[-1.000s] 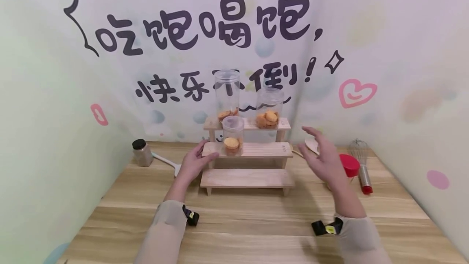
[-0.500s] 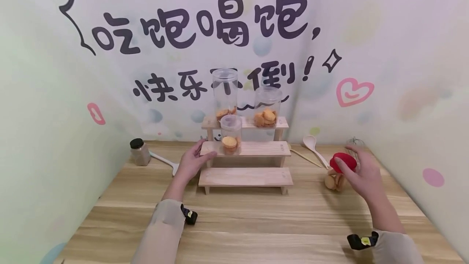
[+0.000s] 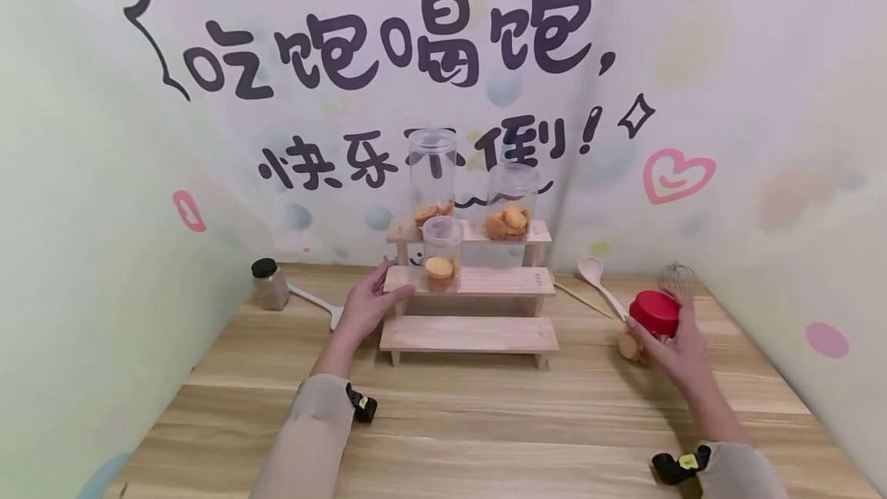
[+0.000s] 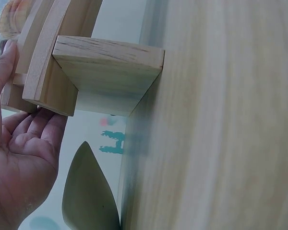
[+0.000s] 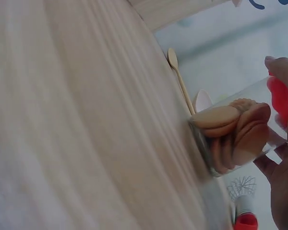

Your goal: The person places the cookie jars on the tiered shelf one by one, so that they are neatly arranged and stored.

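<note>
A three-step wooden shelf stand [image 3: 470, 334] is on the table, its middle step gripped at the left end by my left hand [image 3: 365, 309]. In the left wrist view the thumb lies along the upper side, fingers behind the edge. My right hand [image 3: 682, 353] holds a clear cookie jar [image 5: 235, 132] near its red lid [image 3: 654, 312], at the stand's right. The jar's base is close over or on the tabletop. A small lidded jar of cookies [image 3: 441, 256] stands on the middle step. On the top step are a tall jar [image 3: 433, 179] and a wider jar [image 3: 511, 202], both with cookies.
Behind the right hand lie a white spoon [image 3: 600, 286], a wooden spoon [image 5: 180, 81] and a whisk [image 3: 677, 277]. At left stand a black-capped jar [image 3: 269, 285] and a white spatula [image 3: 313, 298]. A printed wall [image 3: 769, 137] closes off the back.
My right hand has moved right and down from mid-air to the red-lidded jar and now grips it. The left hand stays on the stand.
</note>
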`<state>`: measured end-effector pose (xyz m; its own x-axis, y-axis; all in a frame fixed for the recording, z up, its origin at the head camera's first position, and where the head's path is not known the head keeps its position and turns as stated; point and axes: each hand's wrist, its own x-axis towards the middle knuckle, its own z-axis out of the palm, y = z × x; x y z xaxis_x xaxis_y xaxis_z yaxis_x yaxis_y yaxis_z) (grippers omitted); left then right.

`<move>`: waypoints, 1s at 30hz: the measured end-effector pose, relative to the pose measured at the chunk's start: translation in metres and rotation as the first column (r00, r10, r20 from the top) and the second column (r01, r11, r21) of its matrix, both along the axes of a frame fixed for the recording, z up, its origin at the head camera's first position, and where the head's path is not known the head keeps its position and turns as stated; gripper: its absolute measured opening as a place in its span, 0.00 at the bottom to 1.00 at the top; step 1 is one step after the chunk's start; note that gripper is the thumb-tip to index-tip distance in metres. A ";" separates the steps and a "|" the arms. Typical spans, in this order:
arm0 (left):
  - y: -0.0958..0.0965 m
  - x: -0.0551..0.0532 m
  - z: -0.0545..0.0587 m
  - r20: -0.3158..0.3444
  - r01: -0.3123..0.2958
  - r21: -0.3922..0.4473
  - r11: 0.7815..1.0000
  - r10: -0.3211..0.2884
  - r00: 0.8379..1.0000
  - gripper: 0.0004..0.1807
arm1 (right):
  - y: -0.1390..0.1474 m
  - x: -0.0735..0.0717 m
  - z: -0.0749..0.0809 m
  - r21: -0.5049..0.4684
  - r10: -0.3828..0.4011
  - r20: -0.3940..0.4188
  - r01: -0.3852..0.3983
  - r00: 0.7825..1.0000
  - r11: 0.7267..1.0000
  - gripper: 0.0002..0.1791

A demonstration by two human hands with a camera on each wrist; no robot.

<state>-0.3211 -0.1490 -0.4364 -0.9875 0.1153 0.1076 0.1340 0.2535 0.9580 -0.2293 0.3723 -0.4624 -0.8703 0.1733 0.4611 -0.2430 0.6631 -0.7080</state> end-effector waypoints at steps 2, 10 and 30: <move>0.000 -0.001 0.001 0.001 0.002 -0.003 1.000 -0.002 1.000 0.53 | 0.000 -0.001 -0.005 -0.028 -0.017 0.009 0.017 1.000 0.999 0.49; -0.001 -0.001 0.000 0.006 -0.001 -0.006 1.000 0.001 1.000 0.54 | 0.004 -0.008 -0.035 -0.031 0.152 0.009 -0.152 0.988 0.988 0.26; -0.001 0.000 0.000 0.001 0.012 0.008 1.000 -0.012 1.000 0.53 | -0.001 -0.004 -0.036 0.139 0.102 0.055 -0.109 0.993 0.984 0.26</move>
